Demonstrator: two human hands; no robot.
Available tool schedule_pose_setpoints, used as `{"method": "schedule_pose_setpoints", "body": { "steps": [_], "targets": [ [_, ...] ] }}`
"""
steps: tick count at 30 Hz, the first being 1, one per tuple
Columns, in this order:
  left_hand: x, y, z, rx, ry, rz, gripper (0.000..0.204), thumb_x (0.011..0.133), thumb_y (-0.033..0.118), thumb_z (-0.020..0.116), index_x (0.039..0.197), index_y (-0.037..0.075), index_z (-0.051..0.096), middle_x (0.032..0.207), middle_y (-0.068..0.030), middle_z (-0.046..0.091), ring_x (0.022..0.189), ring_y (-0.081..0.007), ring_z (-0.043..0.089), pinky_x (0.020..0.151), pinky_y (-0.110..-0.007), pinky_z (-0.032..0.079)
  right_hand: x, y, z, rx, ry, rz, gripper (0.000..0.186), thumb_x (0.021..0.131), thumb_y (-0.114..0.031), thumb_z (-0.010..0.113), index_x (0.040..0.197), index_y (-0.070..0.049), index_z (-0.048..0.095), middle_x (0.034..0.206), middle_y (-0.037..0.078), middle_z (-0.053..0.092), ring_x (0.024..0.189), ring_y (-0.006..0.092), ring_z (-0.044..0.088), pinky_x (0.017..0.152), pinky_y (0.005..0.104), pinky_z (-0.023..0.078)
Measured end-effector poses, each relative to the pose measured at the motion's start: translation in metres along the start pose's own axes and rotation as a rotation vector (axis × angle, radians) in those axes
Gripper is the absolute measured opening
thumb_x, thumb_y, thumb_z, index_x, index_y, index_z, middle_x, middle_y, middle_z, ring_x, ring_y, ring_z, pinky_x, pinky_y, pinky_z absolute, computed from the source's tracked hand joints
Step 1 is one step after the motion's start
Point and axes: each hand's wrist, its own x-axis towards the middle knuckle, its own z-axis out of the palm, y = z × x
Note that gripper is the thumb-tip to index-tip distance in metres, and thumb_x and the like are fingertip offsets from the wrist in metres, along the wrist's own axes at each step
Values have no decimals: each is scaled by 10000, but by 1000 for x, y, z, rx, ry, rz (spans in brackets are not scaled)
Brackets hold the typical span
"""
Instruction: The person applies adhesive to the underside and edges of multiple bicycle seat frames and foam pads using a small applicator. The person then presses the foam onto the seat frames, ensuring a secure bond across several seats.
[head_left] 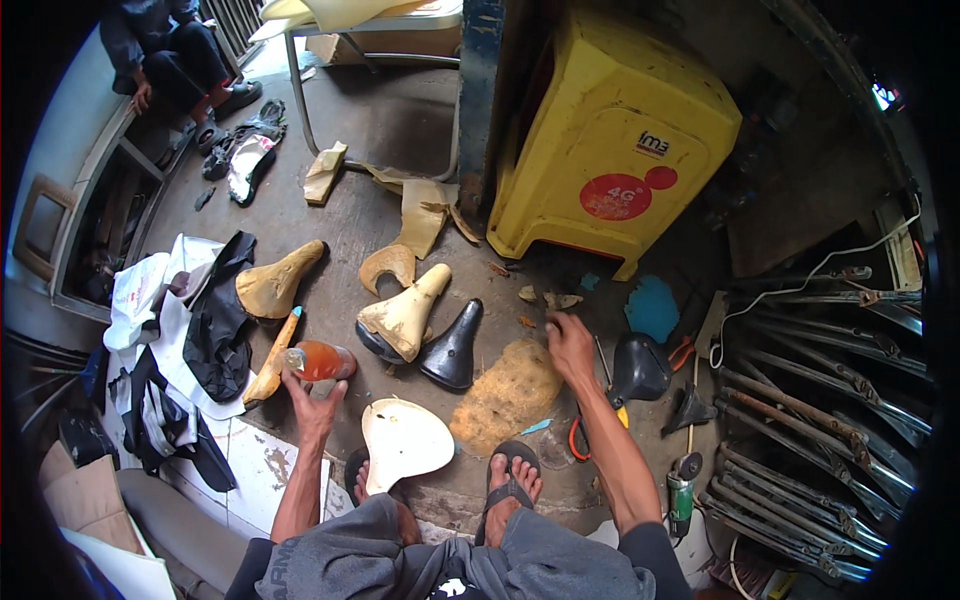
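While your left hand [315,408] holds the orange jar [322,361] in its grip, keep it steady, left of the black saddle [453,346]; whether your right hand [571,350] holds anything, I cannot tell.

Two cream saddles [283,285] [408,315], one white saddle-shaped shell [405,442] and one bottle of orange liquid [318,362] — then one yellow plastic stool [620,130], one green-bodied power tool [681,506], and the person's own two hands [314,408] [571,348] and two sandals [509,491].

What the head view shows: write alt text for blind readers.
The person's left hand is at a jar with amber contents, the right hand by a rough tan patch on the floor. Bicycle saddles, black and cream, lie between; a yellow plastic stool stands beyond.
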Motion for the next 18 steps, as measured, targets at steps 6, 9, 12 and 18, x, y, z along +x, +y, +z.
{"method": "schedule_pose_setpoints", "body": {
  "steps": [6,9,12,18],
  "targets": [
    [37,41,20,-104,-73,-138,551,763,255,884,1184,34,605,1056,-57,686,970,-180,654,913,-341,511,56,26,58,-397,114,-191,262,910,-146,601,1138,-85,717,1087,170,683,1104,387,608,946,486,502],
    [27,56,7,-115,-173,-149,495,776,191,843,1175,25,602,1037,-53,682,931,-177,657,868,-317,518,53,27,58,-360,107,-139,296,896,-152,634,1176,-94,712,1057,182,690,1051,404,633,923,465,519],
    [5,95,-4,-31,-193,-51,434,716,136,839,1084,38,630,949,-56,666,876,-174,656,809,-317,524,20,-9,41,26,63,29,278,916,-177,654,1167,-71,711,1015,141,717,976,335,687,847,413,554],
    [-18,134,9,298,-412,203,428,648,199,840,1009,63,655,957,-126,620,869,-369,655,753,-440,534,-62,-98,19,874,-243,322,288,971,-158,642,1173,47,631,1027,137,705,898,211,718,785,337,610]
  ]
}}
